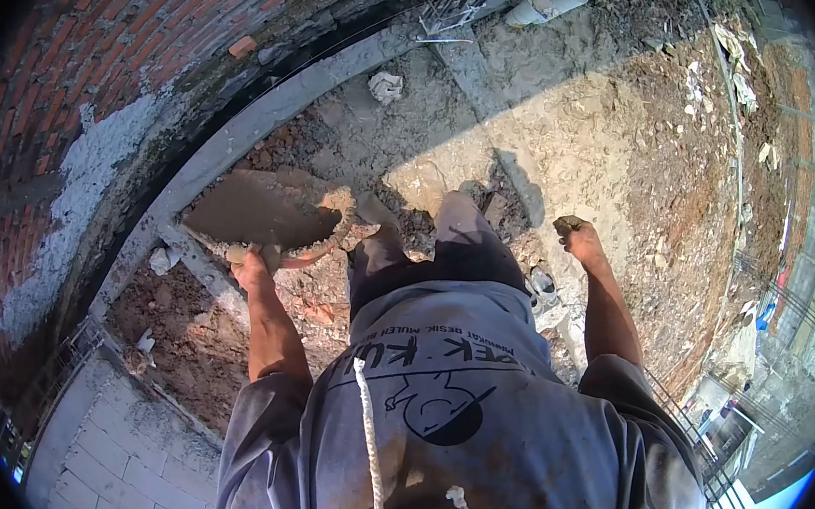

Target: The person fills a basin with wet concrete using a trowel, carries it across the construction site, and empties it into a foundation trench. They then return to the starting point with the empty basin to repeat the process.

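- Plainly, the brick wall [106,44] is the largest hazard. Only a patch of it carries grey render, and wet mix thrown from this far could miss and slide down the bare bricks.
- The rubble ground [648,159] is strewn with broken brick and loose clods. A foot placed on one could roll, tipping the person toward the concrete ledge [275,107] that runs along the wall's foot.
- The mortar pan [266,211] is held out in front of the left knee, between the person and the ledge, and is heaped with wet mix. It is carried from one side only, so the load could tilt it and spill over the far rim.
- The left hand [251,268] has its grip closed tight on the pan's near rim. Mortar smeared on that rim could let the fingers slip.
- The right hand [578,238] hangs out beside the right leg with its grip curled around what looks like a lump of mortar [566,224]. A loose hold could drop it into the dirt.
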A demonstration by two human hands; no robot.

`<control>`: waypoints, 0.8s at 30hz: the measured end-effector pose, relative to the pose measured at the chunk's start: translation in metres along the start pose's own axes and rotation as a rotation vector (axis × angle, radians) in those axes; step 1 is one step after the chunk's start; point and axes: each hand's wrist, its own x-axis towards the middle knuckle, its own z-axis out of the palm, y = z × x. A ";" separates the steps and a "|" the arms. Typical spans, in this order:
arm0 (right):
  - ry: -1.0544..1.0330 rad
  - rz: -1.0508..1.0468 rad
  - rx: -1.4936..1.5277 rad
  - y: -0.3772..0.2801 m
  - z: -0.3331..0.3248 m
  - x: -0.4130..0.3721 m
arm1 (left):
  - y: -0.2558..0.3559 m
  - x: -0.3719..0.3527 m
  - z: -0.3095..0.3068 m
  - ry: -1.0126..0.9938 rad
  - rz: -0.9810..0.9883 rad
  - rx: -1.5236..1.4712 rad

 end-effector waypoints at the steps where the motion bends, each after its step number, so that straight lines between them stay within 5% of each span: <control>1: 0.012 -0.051 -0.054 -0.022 -0.004 -0.009 | 0.003 -0.001 0.001 -0.017 -0.043 -0.046; 8: 0.103 -0.169 -0.012 -0.008 -0.006 -0.002 | 0.029 -0.012 0.014 -0.003 -0.043 -0.045; 14: -0.078 0.064 -0.082 0.033 -0.012 0.014 | 0.020 -0.032 0.024 -0.182 0.104 -0.019; 16: -0.094 0.000 -0.138 0.052 -0.018 0.040 | 0.033 -0.051 0.043 0.106 0.100 0.183; 18: -0.048 -0.039 -0.133 0.051 -0.026 0.070 | 0.030 -0.042 0.046 0.035 0.102 0.032; 22: 0.177 -0.094 0.106 -0.019 -0.046 0.060 | 0.049 -0.047 0.053 -0.076 0.005 -0.077; 24: 0.104 -0.194 0.210 -0.069 -0.055 0.024 | 0.049 -0.044 0.052 -0.031 -0.011 -0.018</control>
